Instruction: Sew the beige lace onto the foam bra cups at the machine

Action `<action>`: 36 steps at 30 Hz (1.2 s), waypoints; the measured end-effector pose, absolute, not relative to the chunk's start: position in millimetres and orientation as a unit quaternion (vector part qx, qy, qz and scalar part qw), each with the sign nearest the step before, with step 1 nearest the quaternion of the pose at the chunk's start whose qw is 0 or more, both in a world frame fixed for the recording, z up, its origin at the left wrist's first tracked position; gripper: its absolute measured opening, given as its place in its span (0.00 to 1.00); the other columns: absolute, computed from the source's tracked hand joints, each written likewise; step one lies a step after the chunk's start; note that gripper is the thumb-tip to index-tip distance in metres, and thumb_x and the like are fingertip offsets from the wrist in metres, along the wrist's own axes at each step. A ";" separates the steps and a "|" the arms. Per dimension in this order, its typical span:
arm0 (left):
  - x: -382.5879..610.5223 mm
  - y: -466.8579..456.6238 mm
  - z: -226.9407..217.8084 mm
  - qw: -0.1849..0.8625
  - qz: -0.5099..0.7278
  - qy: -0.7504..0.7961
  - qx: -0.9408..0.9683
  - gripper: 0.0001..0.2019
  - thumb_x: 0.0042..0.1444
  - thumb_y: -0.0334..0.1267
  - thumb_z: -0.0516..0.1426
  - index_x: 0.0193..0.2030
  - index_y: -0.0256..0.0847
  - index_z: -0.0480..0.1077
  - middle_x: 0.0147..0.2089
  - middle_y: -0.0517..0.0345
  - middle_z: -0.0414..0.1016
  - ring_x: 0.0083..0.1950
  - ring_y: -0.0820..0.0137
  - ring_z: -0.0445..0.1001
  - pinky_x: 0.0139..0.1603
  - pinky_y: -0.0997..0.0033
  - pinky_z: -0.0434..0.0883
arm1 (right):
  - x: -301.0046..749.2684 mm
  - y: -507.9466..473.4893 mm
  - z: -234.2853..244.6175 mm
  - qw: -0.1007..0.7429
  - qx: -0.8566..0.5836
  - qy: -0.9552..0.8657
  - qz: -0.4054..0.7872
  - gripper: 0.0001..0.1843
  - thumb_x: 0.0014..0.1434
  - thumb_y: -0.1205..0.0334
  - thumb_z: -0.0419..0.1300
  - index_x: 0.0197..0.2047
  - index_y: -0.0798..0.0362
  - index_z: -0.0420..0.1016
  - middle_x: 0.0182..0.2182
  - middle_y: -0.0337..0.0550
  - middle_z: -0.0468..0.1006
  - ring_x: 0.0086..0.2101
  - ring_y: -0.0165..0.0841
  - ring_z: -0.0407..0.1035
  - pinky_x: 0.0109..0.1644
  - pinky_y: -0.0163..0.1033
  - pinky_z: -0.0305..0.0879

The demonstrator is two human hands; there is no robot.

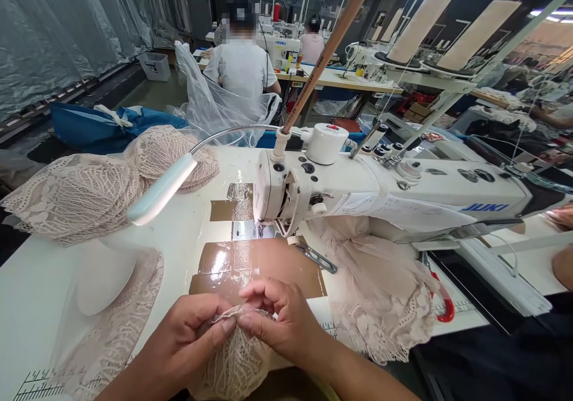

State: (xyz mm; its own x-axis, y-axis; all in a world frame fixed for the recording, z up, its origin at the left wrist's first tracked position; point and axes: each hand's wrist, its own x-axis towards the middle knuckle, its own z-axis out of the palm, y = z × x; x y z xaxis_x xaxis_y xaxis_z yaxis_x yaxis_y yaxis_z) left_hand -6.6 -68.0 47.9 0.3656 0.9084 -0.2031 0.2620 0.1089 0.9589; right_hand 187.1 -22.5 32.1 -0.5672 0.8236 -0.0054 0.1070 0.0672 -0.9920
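Between my two hands, near the front edge of the table, is a beige lace bra cup [237,362]. My left hand [181,341] pinches its upper edge between thumb and forefinger. Close beside it, my right hand [282,323] grips the same edge with thumb and bent fingers. Just beyond the hands, brown tape [268,261] covers the bed of a white sewing machine [331,180]. To the left lie a smooth pale foam cup [105,275] and a flat piece of beige lace [129,311].
Stacked lace cups [85,192] stand at the back left under a bendy lamp [163,189]. A heap of beige lace and mesh [371,287] lies right of the needle, near red-handled scissors [443,299]. Thread cones [421,25] rise behind. A person [242,61] sits ahead, facing away.
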 end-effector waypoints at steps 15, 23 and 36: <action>2.4 -69.8 54.8 0.576 0.314 0.500 0.565 0.16 0.61 0.48 0.53 0.30 0.38 0.69 0.27 0.60 0.65 0.29 0.73 0.62 0.29 0.77 0.60 | 194.6 -20.1 39.2 0.316 -0.327 -0.663 0.596 0.11 0.61 0.59 0.56 0.34 0.55 0.77 0.26 0.38 0.73 0.27 0.27 0.64 0.31 0.31 0.59; 7.7 -61.2 51.8 0.581 0.317 0.475 0.580 0.16 0.61 0.47 0.54 0.28 0.37 0.67 0.28 0.59 0.64 0.31 0.72 0.62 0.32 0.75 0.61 | 197.9 -15.1 49.1 0.268 -0.334 -0.665 0.611 0.08 0.55 0.61 0.61 0.28 0.55 0.75 0.22 0.34 0.68 0.24 0.25 0.59 0.27 0.30 0.56; 18.9 -51.5 36.1 0.723 0.382 0.432 0.381 0.18 0.48 0.48 0.64 0.24 0.36 0.66 0.23 0.62 0.65 0.25 0.76 0.62 0.26 0.77 0.61 | 199.8 -7.4 46.9 0.271 -0.325 -0.591 0.687 0.09 0.53 0.59 0.63 0.28 0.57 0.74 0.21 0.34 0.67 0.23 0.24 0.58 0.26 0.30 0.55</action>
